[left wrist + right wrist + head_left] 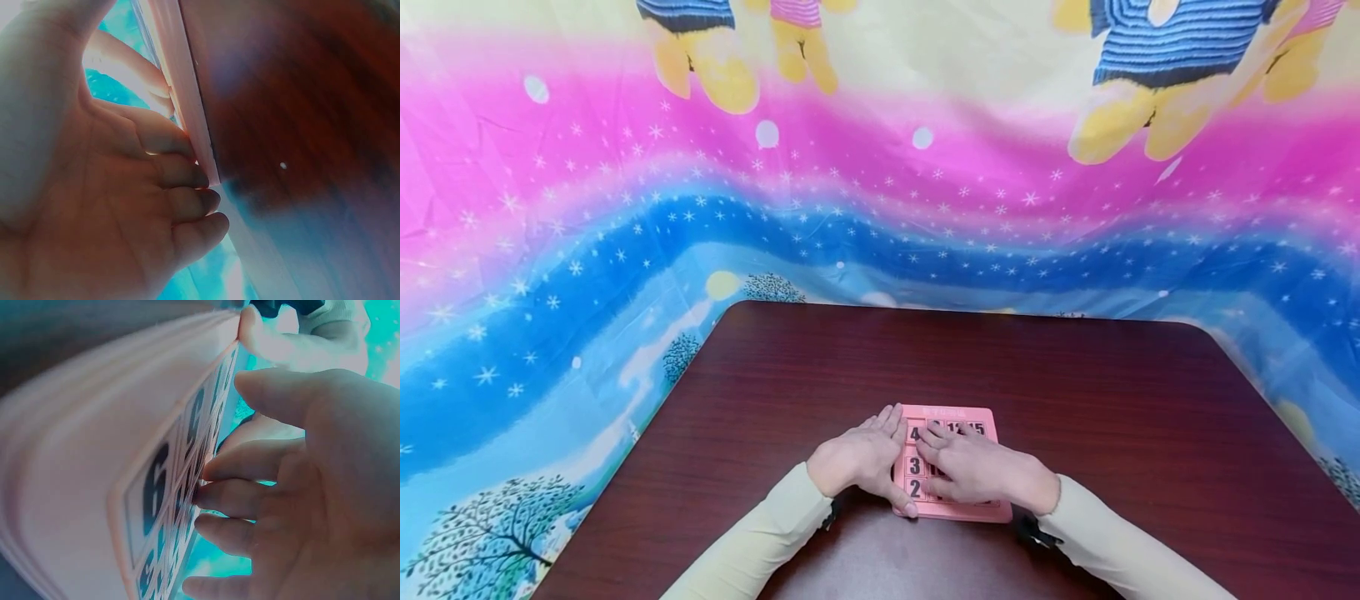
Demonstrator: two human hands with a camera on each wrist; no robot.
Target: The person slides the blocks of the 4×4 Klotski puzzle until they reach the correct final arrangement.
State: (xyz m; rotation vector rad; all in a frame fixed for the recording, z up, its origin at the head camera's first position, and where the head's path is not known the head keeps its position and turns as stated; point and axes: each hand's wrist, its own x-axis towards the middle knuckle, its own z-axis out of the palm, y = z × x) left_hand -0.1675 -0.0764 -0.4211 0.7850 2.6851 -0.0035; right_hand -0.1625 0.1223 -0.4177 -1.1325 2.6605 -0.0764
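A pink sliding number puzzle (977, 413) lies flat on the table, its tiles printed with large black numerals; 4, 3, 2 and 15 show. My left hand (861, 457) rests along its left side, fingers extended toward the upper corner and thumb at the lower left corner. In the left wrist view, the fingertips (209, 228) meet the puzzle's side edge. Across the tiles lies my right hand (973, 467), fingers straight and spread, covering the middle numbers. The right wrist view has those fingertips (209, 494) at the tile face, the thumb apart from it.
The dark reddish-brown table (1037, 358) has rounded far corners and a glossy patch near the front. Behind and beside it hangs a colourful curtain (880, 183) with snowflakes, trees and cartoon figures. Pale sleeves (760, 525) cover both forearms, with dark bands under the wrists.
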